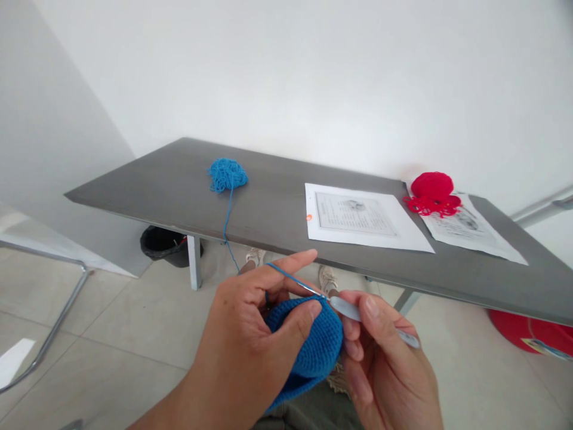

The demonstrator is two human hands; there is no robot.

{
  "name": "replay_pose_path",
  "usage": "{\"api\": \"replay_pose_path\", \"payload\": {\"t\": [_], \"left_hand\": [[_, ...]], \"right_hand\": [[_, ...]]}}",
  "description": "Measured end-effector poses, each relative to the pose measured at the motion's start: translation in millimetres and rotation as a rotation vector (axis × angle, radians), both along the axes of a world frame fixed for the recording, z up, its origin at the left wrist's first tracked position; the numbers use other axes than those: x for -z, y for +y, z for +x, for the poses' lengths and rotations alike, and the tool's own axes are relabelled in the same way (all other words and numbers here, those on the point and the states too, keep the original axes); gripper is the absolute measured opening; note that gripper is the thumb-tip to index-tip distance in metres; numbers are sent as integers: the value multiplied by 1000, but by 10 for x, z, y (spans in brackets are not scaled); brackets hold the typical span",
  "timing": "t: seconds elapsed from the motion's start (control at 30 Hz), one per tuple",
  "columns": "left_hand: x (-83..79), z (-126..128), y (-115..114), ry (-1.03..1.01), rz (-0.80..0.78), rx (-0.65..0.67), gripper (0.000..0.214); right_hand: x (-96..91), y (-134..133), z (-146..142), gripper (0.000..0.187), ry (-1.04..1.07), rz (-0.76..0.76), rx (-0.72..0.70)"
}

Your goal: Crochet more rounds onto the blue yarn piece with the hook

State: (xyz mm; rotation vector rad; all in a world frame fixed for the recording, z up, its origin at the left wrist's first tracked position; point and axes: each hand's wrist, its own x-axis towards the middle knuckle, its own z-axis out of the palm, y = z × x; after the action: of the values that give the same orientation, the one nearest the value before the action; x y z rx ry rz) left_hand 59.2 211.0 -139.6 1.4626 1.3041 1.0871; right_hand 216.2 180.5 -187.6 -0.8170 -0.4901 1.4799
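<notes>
In the head view, I saw the left hand [255, 334] half curled, its thumb pressing on a soft, round, blue yarn piece [320, 343] and its pointing finger stuck out. The piece was low in the middle, over the lap. The right hand [387, 352] was curled around a thin metal hook with a pale grey-blue handle [347, 309], pinched near the front.

A thin blue strand of yarn [293, 278] crossed the pointing finger. I thought it could slide off if that finger dipped, and then the loops might go loose. A quick tug on the hook could pull a loop free. The messy blue yarn heap [227, 174] on the long dark grey table [273, 200] could snag and pull the strand too tight.

I couldn't make out the hook's tip among the tiny loops. The left hand hid part of the piece. Some of the strand was hidden too. The words on the white printed paper [358, 216] were too blurry to read.
</notes>
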Motion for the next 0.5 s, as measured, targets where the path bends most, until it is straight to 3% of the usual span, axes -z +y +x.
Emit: {"api": "replay_pose_path", "payload": {"t": [0.13, 0.27, 0.4, 0.5], "left_hand": [[-28, 19, -23, -7, 0, -58, 35], [-11, -1, -10, -17, 19, -25, 41], [11, -31, 10, -142, -74, 11, 57], [14, -56, 34, -220, -150, 12, 45]], "right_hand": [[11, -15, 4, 26, 3, -4, 3], [4, -28, 7, 26, -31, -2, 14], [-10, -59, 14, 26, -82, 24, 24], [-35, -64, 46, 20, -128, 82, 6]]}}
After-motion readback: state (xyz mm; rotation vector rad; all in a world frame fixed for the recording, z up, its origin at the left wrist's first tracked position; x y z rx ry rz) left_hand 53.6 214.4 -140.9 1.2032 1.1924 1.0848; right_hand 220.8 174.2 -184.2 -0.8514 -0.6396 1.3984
